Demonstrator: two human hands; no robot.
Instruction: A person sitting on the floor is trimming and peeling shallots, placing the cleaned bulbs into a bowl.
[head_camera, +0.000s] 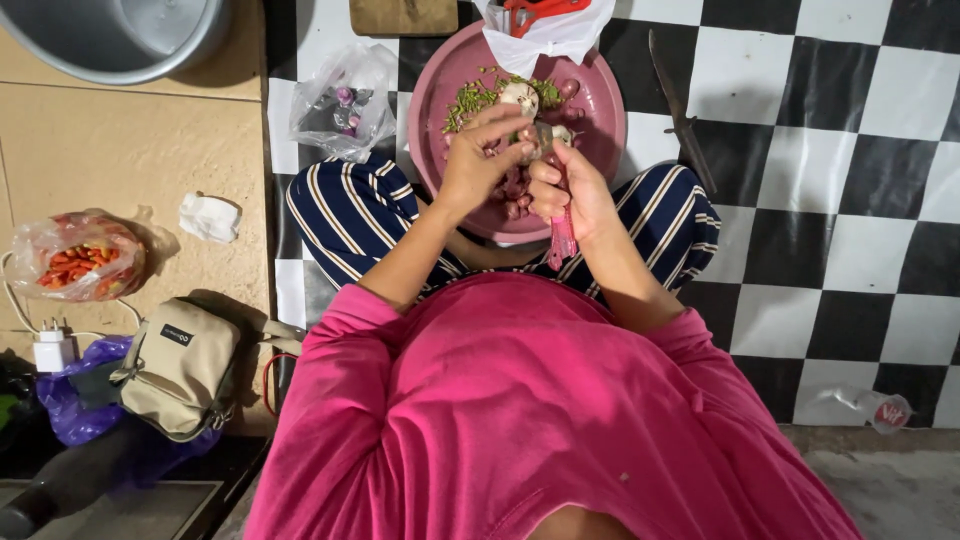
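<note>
I sit cross-legged on the floor with a pink round tray (600, 95) in front of my knees. My left hand (480, 160) pinches a small pale bulb (545, 135), perhaps garlic, over the tray. My right hand (565, 190) grips a knife with a pink handle (562, 240) and works its blade against the same bulb. Chopped green bits (470, 100), another pale bulb (518, 93) and small reddish shallots (515, 205) lie on the tray.
A long dark knife (680, 115) lies on the checkered floor at right. A clear plastic bag (345, 100) sits left of the tray, a white bag with a red tool (545, 25) behind it. A bag of red chillies (80, 258), a beige pouch (180, 365), a charger (52, 350) and a metal basin (110, 35) are at left.
</note>
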